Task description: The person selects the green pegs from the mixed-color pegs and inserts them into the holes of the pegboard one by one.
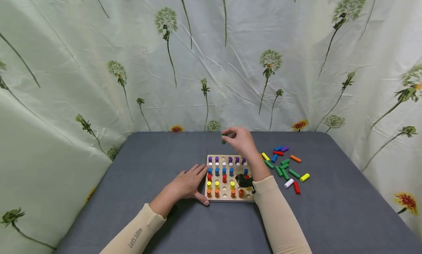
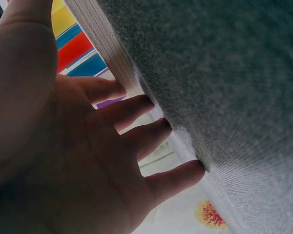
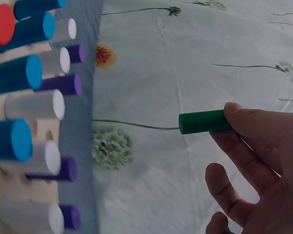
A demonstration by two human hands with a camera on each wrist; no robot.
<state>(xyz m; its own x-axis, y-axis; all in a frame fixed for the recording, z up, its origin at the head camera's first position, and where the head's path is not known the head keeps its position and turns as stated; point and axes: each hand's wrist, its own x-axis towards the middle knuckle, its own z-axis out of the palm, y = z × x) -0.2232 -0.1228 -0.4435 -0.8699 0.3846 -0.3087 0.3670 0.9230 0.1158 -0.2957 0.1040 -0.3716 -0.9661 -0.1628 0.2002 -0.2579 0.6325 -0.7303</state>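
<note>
A green peg (image 3: pixel 202 122) is pinched between the thumb and fingers of my right hand (image 1: pixel 242 141), held in the air beyond the far edge of the wooden pegboard (image 1: pixel 224 199). Rows of purple, white, blue, red, yellow and orange pegs stand upright in the board, with some bare holes among them. My left hand (image 1: pixel 188 182) lies with fingers spread at the board's left side, the thumb by its near left corner. In the left wrist view, the fingertips (image 2: pixel 158 124) touch the grey tabletop next to the board's wooden edge. My right forearm hides part of the board's right side.
Loose pegs lie scattered to the right of the board: several green pegs (image 1: pixel 285 174), a white peg (image 1: pixel 288 183), a red peg (image 1: pixel 297 188), an orange peg (image 1: pixel 295 158), and yellow, blue and purple ones. A flower-printed curtain (image 1: pixel 211 63) hangs behind the grey table (image 1: pixel 158 151).
</note>
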